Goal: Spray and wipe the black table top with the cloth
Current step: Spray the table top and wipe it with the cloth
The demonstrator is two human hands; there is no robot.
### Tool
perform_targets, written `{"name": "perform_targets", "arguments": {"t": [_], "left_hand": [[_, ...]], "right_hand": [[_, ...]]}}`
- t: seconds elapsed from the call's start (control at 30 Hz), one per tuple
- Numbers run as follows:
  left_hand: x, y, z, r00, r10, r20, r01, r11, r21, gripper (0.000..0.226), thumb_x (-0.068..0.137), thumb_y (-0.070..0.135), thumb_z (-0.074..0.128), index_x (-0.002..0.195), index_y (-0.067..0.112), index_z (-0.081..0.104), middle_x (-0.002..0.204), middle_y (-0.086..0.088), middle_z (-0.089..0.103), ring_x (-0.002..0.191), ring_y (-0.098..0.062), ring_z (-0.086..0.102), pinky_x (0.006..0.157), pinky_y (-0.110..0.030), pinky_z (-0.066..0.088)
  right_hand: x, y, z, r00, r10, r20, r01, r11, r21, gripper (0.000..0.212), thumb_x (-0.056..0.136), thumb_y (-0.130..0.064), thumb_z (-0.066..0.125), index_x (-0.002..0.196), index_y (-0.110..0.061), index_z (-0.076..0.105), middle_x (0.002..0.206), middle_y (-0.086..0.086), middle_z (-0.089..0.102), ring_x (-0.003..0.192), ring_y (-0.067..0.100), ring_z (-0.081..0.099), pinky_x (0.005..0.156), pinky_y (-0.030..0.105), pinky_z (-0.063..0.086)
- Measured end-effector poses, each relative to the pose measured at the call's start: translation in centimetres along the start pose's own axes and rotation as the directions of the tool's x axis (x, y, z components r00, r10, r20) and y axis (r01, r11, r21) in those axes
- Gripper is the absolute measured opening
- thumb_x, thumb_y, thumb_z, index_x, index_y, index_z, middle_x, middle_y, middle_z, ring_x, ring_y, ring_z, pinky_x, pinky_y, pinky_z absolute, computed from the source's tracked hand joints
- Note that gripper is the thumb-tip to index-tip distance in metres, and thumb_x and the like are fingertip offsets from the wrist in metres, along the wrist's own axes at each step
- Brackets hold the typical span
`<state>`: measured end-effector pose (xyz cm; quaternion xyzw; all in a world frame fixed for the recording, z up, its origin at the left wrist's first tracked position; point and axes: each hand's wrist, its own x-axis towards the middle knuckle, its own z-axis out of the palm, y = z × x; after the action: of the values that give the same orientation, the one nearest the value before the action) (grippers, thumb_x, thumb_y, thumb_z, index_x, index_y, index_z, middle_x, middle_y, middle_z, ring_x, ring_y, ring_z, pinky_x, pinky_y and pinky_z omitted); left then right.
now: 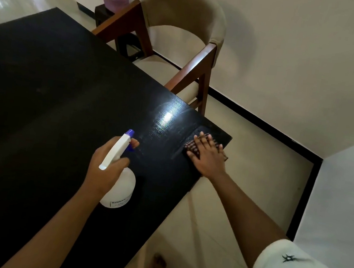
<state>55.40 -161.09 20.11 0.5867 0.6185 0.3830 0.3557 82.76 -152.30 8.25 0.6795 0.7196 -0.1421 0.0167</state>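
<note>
While the left hand (pixel 107 167) gripped one white spray bottle (pixel 119 178) at centre frame, nozzle aimed toward the upper right, the right hand (pixel 207 158) lay flat, fingers spread, pressing one checked cloth (pixel 192 147) onto the black desk (pixel 50 104) near its right corner.

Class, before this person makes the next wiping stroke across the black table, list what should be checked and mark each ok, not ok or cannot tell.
1. Cloth flat under right hand: ok.
2. Spray bottle held firmly in left hand: ok.
3. Nozzle aimed over the table top: ok.
4. Surface near cloth wet: ok, shiny streaks show.
5. Cloth clear of the table edge: not ok, it sits at the corner.
6. Liquid left in bottle: cannot tell.
</note>
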Motion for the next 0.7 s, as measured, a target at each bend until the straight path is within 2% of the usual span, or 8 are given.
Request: {"name": "perform_targets", "arguments": {"t": [0.07, 0.17, 0.23, 0.3, 0.33, 0.43, 0.57, 0.7], "left_hand": [[0.3, 0.0, 0.4, 1.000, 0.009, -0.001, -0.009, 1.000, 0.000, 0.036, 0.081, -0.008, 0.061, 0.111, 0.013, 0.061, 0.103, 0.009, 0.063, 0.097, 0.013, 0.055, 0.071, 0.004, 0.039], [0.9, 0.3, 0.8, 1.000, 0.017, -0.009, -0.018, 0.999, -0.037, 0.039, 0.080, -0.011, 0.059, 0.108, 0.016, 0.062, 0.098, 0.017, 0.065, 0.100, 0.013, 0.055, 0.074, 0.004, 0.039], [1.3, 0.8, 1.2, 1.000, 0.016, -0.025, -0.017, 0.998, -0.060, 0.044, 0.080, -0.011, 0.059, 0.103, 0.026, 0.061, 0.098, 0.027, 0.064, 0.100, 0.014, 0.054, 0.074, -0.001, 0.041], [1.7, 1.4, 1.6, 0.999, 0.002, -0.052, -0.005, 0.997, -0.072, 0.052, 0.081, -0.011, 0.060, 0.095, 0.039, 0.054, 0.093, 0.042, 0.059, 0.095, 0.020, 0.052, 0.073, -0.007, 0.038], [2.0, 1.6, 1.8, 0.998, -0.002, -0.061, -0.003, 0.997, -0.080, 0.054, 0.081, -0.011, 0.060, 0.093, 0.041, 0.051, 0.090, 0.046, 0.057, 0.093, 0.022, 0.052, 0.073, -0.009, 0.037], [2.7, 1.8, 2.2, 0.999, 0.019, -0.042, -0.022, 0.997, -0.079, 0.055, 0.081, -0.012, 0.059, 0.096, 0.040, 0.054, 0.092, 0.042, 0.059, 0.096, 0.018, 0.053, 0.071, -0.004, 0.042], [3.3, 1.6, 2.7, 0.998, 0.029, -0.048, -0.033, 0.996, -0.082, 0.057, 0.081, -0.012, 0.060, 0.098, 0.042, 0.051, 0.092, 0.045, 0.058, 0.095, 0.018, 0.053, 0.072, -0.007, 0.039], [3.3, 0.8, 2.6, 0.998, 0.043, -0.043, -0.047, 0.994, -0.100, 0.057, 0.083, -0.011, 0.061, 0.101, 0.042, 0.050, 0.094, 0.044, 0.059, 0.099, 0.017, 0.053, 0.074, -0.004, 0.042]], "right_hand": [[-0.7, -1.0, 0.5, 1.000, -0.020, 0.003, 0.020, 1.000, -0.006, 0.068, 0.096, -0.061, 0.027, 0.154, -0.030, 0.011, 0.161, -0.006, -0.002, 0.149, 0.019, -0.002, 0.117, 0.052, 0.000], [-4.9, -3.8, 2.1, 0.964, -0.266, -0.027, 0.267, 0.964, 0.011, 0.074, 0.088, -0.064, 0.020, 0.152, -0.028, 0.021, 0.161, -0.003, 0.010, 0.148, 0.020, 0.006, 0.116, 0.058, 0.010], [-7.4, -5.0, 3.3, 0.895, -0.446, -0.030, 0.446, 0.895, 0.003, 0.068, 0.092, -0.059, 0.030, 0.152, -0.028, 0.024, 0.160, -0.004, 0.014, 0.147, 0.018, 0.007, 0.116, 0.057, 0.006], [-8.1, -5.2, 3.9, 0.860, -0.509, 0.035, 0.509, 0.861, 0.013, 0.065, 0.094, -0.056, 0.036, 0.152, -0.031, 0.020, 0.160, -0.007, 0.011, 0.147, 0.015, 0.004, 0.114, 0.050, -0.002], [-7.5, -4.9, 4.0, 0.847, -0.532, 0.006, 0.532, 0.847, -0.006, 0.064, 0.094, -0.057, 0.037, 0.151, -0.032, 0.023, 0.159, -0.007, 0.016, 0.147, 0.015, 0.010, 0.114, 0.050, 0.004], [-3.4, -3.3, 2.9, 0.901, -0.434, -0.024, 0.432, 0.900, -0.051, 0.067, 0.088, -0.062, 0.029, 0.147, -0.031, 0.037, 0.155, -0.005, 0.032, 0.143, 0.018, 0.029, 0.110, 0.058, 0.028], [4.4, -0.5, -0.6, 0.992, -0.126, 0.020, 0.127, 0.991, -0.036, 0.070, 0.092, -0.066, 0.022, 0.153, -0.033, 0.015, 0.162, -0.006, 0.006, 0.149, 0.018, 0.003, 0.116, 0.057, 0.009], [5.4, -0.6, -1.0, 0.998, -0.057, 0.018, 0.057, 0.997, -0.045, 0.071, 0.093, -0.066, 0.021, 0.154, -0.030, 0.011, 0.162, -0.003, 0.003, 0.149, 0.021, 0.001, 0.117, 0.055, 0.003]]}}
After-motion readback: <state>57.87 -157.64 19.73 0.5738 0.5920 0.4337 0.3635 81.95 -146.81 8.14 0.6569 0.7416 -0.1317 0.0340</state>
